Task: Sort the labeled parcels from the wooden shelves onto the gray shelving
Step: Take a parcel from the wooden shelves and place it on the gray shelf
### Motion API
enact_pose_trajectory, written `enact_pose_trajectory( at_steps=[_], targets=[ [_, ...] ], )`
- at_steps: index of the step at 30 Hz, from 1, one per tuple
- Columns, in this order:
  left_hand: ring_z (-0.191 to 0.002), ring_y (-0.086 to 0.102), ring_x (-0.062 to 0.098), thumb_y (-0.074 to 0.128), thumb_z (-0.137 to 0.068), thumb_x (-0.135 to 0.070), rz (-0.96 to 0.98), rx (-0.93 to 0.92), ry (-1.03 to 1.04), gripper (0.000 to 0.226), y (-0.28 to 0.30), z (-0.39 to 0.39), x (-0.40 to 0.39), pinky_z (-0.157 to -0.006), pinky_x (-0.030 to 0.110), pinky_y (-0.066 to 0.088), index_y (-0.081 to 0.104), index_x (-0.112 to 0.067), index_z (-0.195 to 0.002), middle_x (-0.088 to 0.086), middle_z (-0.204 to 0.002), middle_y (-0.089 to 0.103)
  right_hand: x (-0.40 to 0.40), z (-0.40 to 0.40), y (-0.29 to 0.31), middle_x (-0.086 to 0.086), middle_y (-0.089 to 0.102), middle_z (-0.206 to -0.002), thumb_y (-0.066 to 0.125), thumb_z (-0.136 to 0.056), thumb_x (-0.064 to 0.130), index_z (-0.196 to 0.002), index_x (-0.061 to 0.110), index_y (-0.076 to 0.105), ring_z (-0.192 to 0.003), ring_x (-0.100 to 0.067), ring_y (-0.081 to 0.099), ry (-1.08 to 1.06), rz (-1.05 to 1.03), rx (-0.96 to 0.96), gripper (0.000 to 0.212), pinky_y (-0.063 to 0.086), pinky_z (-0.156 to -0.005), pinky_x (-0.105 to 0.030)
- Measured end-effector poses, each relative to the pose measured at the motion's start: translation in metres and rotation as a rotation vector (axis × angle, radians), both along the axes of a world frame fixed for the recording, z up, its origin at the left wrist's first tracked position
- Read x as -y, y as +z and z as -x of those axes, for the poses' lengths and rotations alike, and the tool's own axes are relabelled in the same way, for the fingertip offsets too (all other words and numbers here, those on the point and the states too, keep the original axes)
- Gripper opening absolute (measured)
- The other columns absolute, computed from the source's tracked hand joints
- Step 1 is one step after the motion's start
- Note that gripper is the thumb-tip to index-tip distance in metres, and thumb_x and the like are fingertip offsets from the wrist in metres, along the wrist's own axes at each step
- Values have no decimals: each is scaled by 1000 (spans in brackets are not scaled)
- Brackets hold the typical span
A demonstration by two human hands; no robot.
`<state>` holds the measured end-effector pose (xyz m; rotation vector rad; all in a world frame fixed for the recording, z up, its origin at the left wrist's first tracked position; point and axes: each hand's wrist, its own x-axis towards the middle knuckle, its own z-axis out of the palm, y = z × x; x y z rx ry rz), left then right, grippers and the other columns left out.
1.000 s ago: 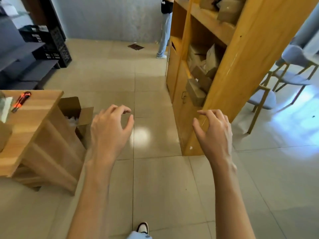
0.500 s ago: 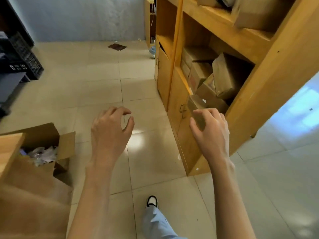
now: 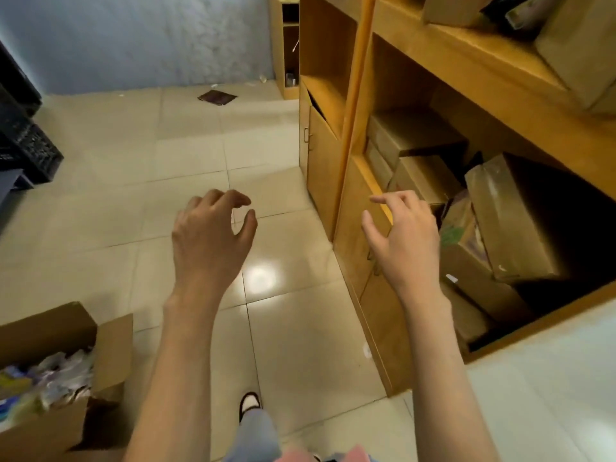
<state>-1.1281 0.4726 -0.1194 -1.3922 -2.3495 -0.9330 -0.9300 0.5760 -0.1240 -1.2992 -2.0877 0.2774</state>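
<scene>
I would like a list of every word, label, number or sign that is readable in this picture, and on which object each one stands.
No text can be read.
Leaning parcel in the wooden shelf: a pale patch, perhaps a label, too blurred.
Parcel with green and purple print beside it: blurred, no words legible.
Low parcel: a small white sticker, too small.
Open carton on the floor: colourful wrappers inside, illegible.
Black crates: no legible marking.
</scene>
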Motion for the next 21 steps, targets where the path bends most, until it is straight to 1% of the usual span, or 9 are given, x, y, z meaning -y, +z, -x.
enact_pose_trajectory(
  at_steps=[3, 7, 11, 14, 16, 18, 21],
  targets=[
    [-92, 61, 31, 64, -88, -23, 7, -1, -88, 15, -11, 31, -54, -74, 37, 40, 69, -14, -99, 5, -97, 68, -38, 23, -12, -1, 55, -120, 55, -95, 33, -119, 19, 62, -114, -17, 47, -72, 35, 1, 29, 39, -97, -35],
    [-94, 60, 32, 64, -89, -23, 14, 10, -211, 18, -20, 78, -132, -77, 39, 42, 68, -12, -103, 8, -100, 68, -91, 59, -25, 1, 54, -121, 54, -95, 33, -121, 20, 61, -114, -13, 45, -206, 77, 17, 29, 32, -92, -23],
    [-95, 59, 33, 62, -91, -24, 35, 12, -341, 20, -19, 127, -212, -78, 40, 42, 68, -12, -105, 10, -103, 67, -141, 101, -25, 2, 55, -120, 56, -94, 33, -117, 21, 63, -111, -11, 45, -352, 96, -2, 27, 40, -96, -27],
    [-94, 59, 34, 62, -90, -23, 38, 7, -445, 19, -16, 156, -269, -76, 40, 40, 68, -12, -103, 11, -100, 67, -173, 130, -21, 2, 54, -120, 57, -94, 33, -118, 21, 62, -105, -2, 36, -457, 99, -23, 27, 35, -92, -21],
    [-92, 59, 35, 63, -89, -23, 43, -4, -518, 18, -15, 167, -302, -76, 41, 42, 69, -12, -102, 11, -99, 67, -190, 144, -20, 3, 54, -121, 56, -95, 34, -118, 22, 62, -103, 0, 32, -500, 103, -26, 27, 32, -89, -19],
    [-90, 59, 35, 63, -89, -23, 49, -16, -583, 18, -16, 173, -332, -75, 43, 44, 69, -11, -102, 12, -97, 67, -204, 155, -21, 3, 54, -121, 56, -95, 34, -118, 22, 61, -105, -2, 36, -538, 109, -11, 27, 31, -88, -18],
    [-89, 61, 34, 63, -88, -22, 48, -27, -683, 18, -18, 176, -376, -74, 44, 46, 69, -10, -100, 12, -95, 67, -227, 164, -22, 3, 54, -123, 56, -95, 33, -118, 22, 62, -112, -8, 43, -614, 124, -2, 27, 34, -90, -19]
  ],
)
